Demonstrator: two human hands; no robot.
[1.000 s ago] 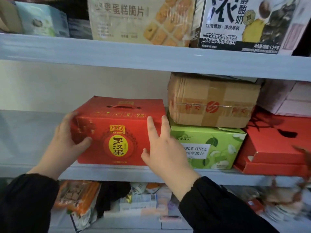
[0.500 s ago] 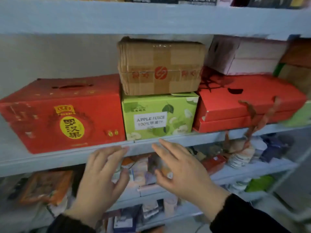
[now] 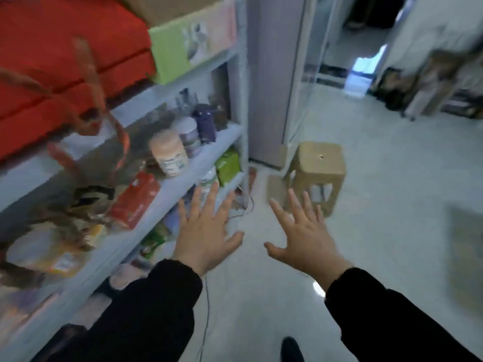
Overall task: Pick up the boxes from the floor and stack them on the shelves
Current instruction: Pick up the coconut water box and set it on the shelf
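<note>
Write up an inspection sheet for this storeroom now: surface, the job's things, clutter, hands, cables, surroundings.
Surface: pale floor, glossy, largely bare in front of the hands.
Job's things: red boxes and green box sit on the shelf; a blurred shape lies on the floor at the right edge, too smeared to call a box.
Clutter: jars and a red packet crowd the lower shelves.
Hands: left hand and right hand both spread, holding nothing.
Cables: a thin wire trails on the floor beside the shelf.
Surroundings: tan stool ahead; doorway beyond.
</note>
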